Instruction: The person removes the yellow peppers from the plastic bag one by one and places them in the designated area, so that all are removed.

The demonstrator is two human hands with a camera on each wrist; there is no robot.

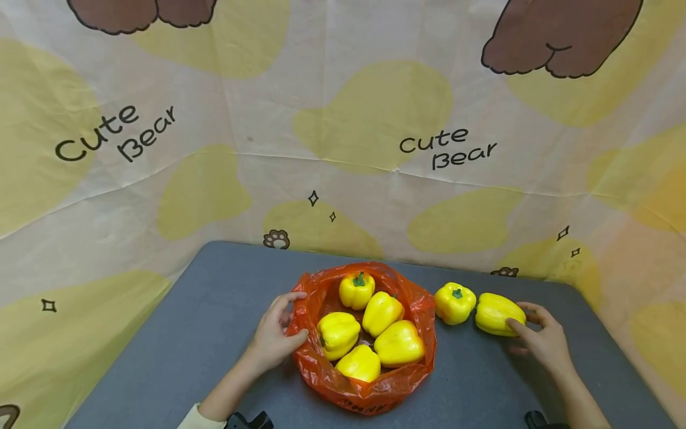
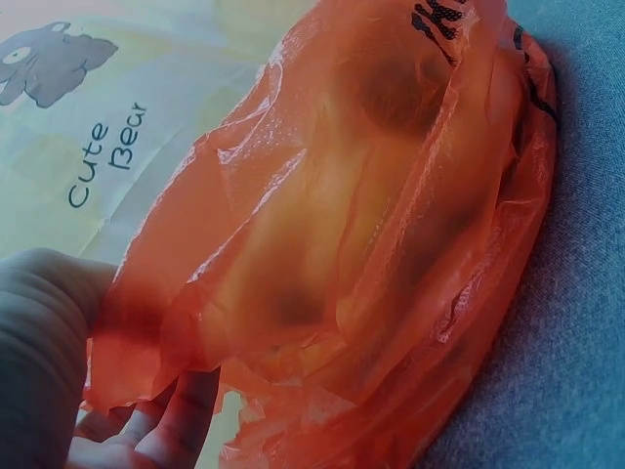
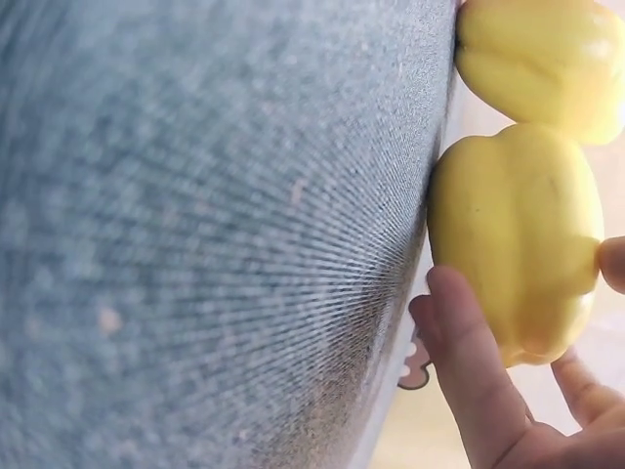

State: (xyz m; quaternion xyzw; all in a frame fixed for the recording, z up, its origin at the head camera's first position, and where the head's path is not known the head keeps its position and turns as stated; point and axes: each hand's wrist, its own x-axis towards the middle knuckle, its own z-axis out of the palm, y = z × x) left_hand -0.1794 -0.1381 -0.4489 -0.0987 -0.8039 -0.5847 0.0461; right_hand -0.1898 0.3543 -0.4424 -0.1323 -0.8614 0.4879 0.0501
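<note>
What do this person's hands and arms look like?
The left hand and right hand wear no gloves. A pale sleeve shows on the left arm; no sleeve shows on the right. A black device, partly cut off by the frame, shows near each arm.

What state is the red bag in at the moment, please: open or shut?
Open. In the head view, the red bag is spread wide at the top, and five yellow peppers show inside it.
</note>
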